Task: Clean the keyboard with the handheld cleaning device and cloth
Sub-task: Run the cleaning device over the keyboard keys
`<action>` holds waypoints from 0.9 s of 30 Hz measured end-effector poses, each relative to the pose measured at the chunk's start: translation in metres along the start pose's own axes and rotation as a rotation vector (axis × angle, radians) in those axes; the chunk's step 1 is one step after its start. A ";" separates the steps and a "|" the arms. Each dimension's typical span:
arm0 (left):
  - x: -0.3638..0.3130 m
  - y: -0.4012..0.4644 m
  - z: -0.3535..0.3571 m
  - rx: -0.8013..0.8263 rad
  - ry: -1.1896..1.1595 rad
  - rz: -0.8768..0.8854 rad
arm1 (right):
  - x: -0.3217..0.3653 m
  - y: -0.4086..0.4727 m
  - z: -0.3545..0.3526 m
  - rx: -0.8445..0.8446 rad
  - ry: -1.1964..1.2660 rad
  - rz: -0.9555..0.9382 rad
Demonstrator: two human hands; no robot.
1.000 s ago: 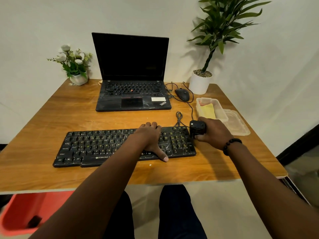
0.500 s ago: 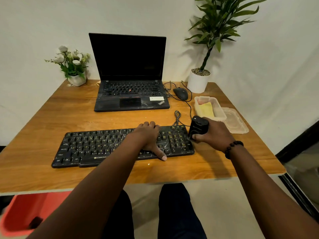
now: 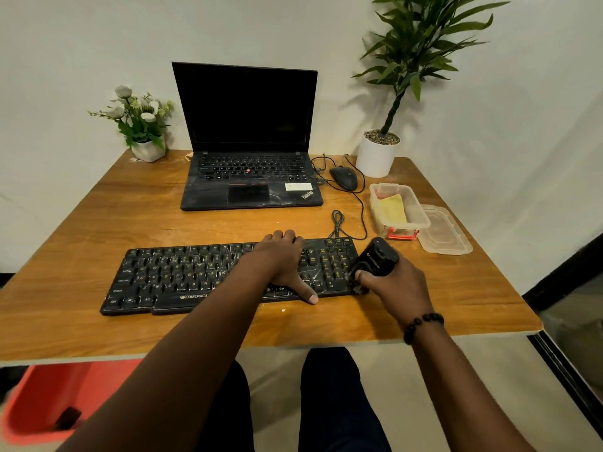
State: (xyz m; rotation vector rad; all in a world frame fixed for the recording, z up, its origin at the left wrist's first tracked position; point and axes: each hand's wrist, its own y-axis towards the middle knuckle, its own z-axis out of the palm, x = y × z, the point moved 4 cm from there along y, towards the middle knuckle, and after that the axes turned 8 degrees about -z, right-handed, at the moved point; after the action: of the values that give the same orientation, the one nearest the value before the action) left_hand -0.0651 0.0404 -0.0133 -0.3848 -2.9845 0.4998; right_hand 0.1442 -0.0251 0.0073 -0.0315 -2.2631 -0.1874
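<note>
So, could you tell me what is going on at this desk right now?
A person is cleaning a black keyboard on a wooden table. The left hand rests flat on the keys, steadying it, while the right hand grips a black handheld cleaning device, tilted with its lower end at the keyboard's right end by the number pad. A yellow cloth sits unused in an open plastic container to the right.
</note>
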 end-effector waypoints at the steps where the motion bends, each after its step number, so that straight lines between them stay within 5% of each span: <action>1: -0.001 0.000 0.000 -0.006 -0.002 -0.002 | -0.001 -0.006 0.002 -0.047 -0.008 0.026; 8: 0.006 -0.001 0.002 -0.013 -0.006 -0.009 | 0.003 -0.017 0.006 -0.164 0.040 0.043; 12: 0.000 -0.001 0.001 -0.017 -0.019 0.005 | 0.009 -0.023 0.019 -0.030 0.053 0.005; 22: 0.031 -0.009 -0.001 0.075 -0.002 -0.062 | 0.017 -0.017 0.028 -0.130 0.034 -0.017; 27: 0.029 -0.011 0.000 0.061 0.025 -0.065 | 0.017 -0.033 0.049 -0.045 -0.028 0.033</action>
State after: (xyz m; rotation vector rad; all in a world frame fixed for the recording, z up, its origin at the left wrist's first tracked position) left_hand -0.0951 0.0381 -0.0080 -0.2858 -2.9389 0.5742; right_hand 0.0932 -0.0508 -0.0153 -0.0958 -2.2849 -0.2220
